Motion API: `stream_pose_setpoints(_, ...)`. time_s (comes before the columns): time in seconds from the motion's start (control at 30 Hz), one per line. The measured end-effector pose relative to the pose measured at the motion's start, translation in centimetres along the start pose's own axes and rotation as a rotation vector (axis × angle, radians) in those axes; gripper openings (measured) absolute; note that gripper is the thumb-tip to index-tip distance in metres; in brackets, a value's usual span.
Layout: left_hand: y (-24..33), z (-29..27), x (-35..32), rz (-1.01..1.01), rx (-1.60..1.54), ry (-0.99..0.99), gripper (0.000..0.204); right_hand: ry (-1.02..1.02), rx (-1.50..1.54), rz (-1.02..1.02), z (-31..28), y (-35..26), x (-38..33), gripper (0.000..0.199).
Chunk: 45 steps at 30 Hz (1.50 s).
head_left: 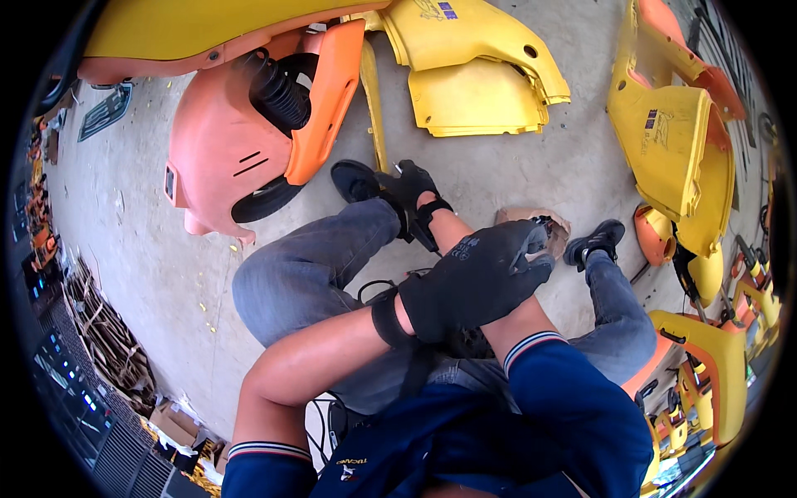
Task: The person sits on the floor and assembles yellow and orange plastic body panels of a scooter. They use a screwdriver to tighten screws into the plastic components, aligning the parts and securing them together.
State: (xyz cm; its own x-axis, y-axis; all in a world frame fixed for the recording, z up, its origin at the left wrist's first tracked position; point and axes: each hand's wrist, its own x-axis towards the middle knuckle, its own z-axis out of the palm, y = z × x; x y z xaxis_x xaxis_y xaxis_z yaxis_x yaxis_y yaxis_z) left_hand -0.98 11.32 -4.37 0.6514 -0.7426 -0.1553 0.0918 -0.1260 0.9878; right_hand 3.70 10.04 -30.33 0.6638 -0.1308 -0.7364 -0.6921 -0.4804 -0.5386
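My arms cross in front of me, both hands in black gloves. My left hand point(477, 282) passes over my right forearm, its fingers curled and the thumb bent toward them; anything between the fingertips is too small to make out. Beyond it, my right hand point(413, 184) reaches left beside my left shoe point(354, 180). Its fingers are closed, with a small pale bit showing at the tips that I cannot name. Just past my left hand a crumpled brown paper bag point(508, 214) with dark small pieces in it lies on the floor.
A scooter's pink-orange front fender point(224, 149) with its wheel and black shock absorber point(282, 95) stands at the front left. Yellow body panels point(477, 95) lie ahead, and more yellow panels point(656, 149) stand at the right. My right shoe point(596, 242) rests near the bag.
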Motion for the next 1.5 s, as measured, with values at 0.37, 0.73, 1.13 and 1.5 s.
stream_pose_setpoints(0.37, 0.4, -0.9, 0.8, -0.026, -0.052, -0.010, 0.034, 0.143, -0.138, 0.119, 0.2, 0.9, 2.3, 0.035)
stream_pose_setpoints(0.73, 1.5, -2.0, 1.2, 0.079, 0.095, -0.071, 0.031, 0.330, -0.187, -0.097, -4.9, 10.0, -1.3, 0.018)
stream_pose_setpoints(1.13, 0.9, -0.9, 1.9, -0.020, 0.010, -0.140, 0.028, 0.235, 0.932, 0.046, -8.1, 16.2, -10.7, 0.021)
stream_pose_setpoints(1.5, 0.8, -0.4, 2.0, -0.124, 0.042, -0.155, 0.032, 0.296, 0.868, 0.198, -9.3, 20.6, -4.6, 0.026)
